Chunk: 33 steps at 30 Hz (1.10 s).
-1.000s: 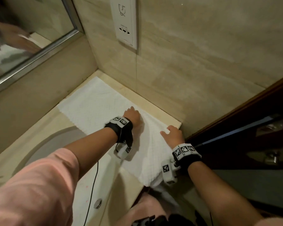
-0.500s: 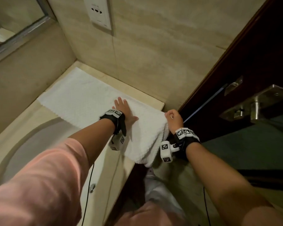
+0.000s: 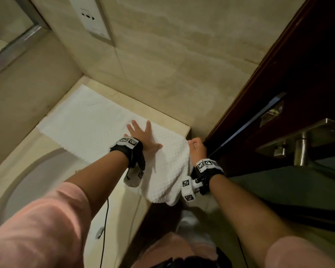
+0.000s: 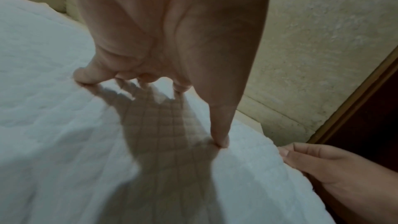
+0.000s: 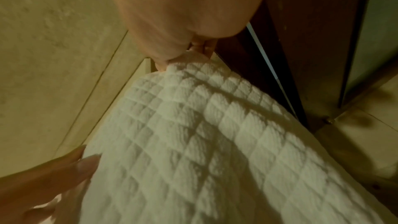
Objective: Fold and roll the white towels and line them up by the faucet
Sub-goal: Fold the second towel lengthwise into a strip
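Note:
A white waffle-weave towel (image 3: 89, 124) lies spread along the counter from the back corner, its near end drooping over the counter's front right corner. My left hand (image 3: 141, 136) presses flat on it with fingers spread; the left wrist view shows those fingertips (image 4: 219, 140) touching the towel (image 4: 53, 125). At the towel's right edge, just off the counter's end, my right hand (image 3: 196, 147) grips the cloth. In the right wrist view its thumb and fingers (image 5: 172, 57) pinch the towel's edge (image 5: 204, 134). No faucet is in view.
A sink basin (image 3: 37, 180) is set in the beige counter (image 3: 124, 200) to the left of the towel. A wall socket (image 3: 91, 16) and a mirror (image 3: 8, 26) are above. A dark wooden door (image 3: 278, 84) with a metal handle (image 3: 302, 144) stands close on the right.
My right hand has slid off the top of the towel to its right edge and taken hold of it. My left hand has flattened and spread its fingers on the towel.

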Available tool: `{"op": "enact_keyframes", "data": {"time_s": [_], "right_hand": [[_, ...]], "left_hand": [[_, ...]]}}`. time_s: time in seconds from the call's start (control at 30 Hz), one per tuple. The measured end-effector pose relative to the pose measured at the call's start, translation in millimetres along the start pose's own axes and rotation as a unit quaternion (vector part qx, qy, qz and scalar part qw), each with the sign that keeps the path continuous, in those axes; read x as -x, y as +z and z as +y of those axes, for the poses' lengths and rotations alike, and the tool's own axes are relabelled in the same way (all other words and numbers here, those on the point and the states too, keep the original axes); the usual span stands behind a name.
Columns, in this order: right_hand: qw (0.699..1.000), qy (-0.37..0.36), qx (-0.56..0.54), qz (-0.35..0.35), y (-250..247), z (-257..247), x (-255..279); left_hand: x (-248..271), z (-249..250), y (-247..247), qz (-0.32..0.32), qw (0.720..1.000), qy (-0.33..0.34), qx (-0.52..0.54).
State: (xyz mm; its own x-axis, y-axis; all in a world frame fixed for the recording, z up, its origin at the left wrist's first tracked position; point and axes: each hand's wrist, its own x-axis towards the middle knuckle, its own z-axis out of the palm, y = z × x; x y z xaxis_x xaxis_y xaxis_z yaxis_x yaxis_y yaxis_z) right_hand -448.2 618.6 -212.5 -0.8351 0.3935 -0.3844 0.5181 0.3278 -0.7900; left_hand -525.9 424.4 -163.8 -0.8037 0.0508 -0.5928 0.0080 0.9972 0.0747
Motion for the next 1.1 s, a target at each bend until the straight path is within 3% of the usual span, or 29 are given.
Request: {"op": "enact_keyframes", "data": {"time_s": [0.1,0.17,0.27,0.37,0.43,0.67,0.87,0.97,1.1], "right_hand": [[1.000,-0.009,0.001,0.002,-4.1,-0.6,-3.7],[1.000,-0.023,-0.009,-0.003,-9.3,-0.2,-2.1],[0.999,-0.033,-0.003,-0.042,-19.4,-3.9,-1.1],[0.993,-0.036,0.026,-0.107,-23.1,-7.5,-7.4],[0.990,-0.047,0.030,-0.132,-21.8,-10.9,-11.1],[0.984,-0.105,0.038,-0.136,-17.8,-16.1,-17.7],[0.992,-0.071,0.012,-0.100,-12.0,-16.6,-23.1],[0.994,-0.052,0.015,-0.093,-9.8,-13.0,-24.7],[0.994,-0.046,0.000,-0.103,-9.9,-8.3,-21.5]], "left_hand": [[-3.3,6.3,-7.2,-0.006,1.000,-0.021,0.016],[-3.8,7.4,-14.5,0.052,0.999,-0.004,0.014],[-6.4,11.4,-21.3,0.140,0.976,0.161,-0.049],[-4.1,25.2,-22.8,0.117,0.956,0.264,-0.058],[-4.0,33.6,-22.4,0.090,0.959,0.262,-0.050],[-7.2,47.9,-22.4,0.086,0.967,0.235,-0.050],[-17.2,52.2,-12.7,0.127,0.972,0.194,-0.045],[-19.4,55.1,-4.5,0.161,0.970,0.180,0.027],[-17.6,50.2,-2.2,0.182,0.955,0.224,0.074]]}}
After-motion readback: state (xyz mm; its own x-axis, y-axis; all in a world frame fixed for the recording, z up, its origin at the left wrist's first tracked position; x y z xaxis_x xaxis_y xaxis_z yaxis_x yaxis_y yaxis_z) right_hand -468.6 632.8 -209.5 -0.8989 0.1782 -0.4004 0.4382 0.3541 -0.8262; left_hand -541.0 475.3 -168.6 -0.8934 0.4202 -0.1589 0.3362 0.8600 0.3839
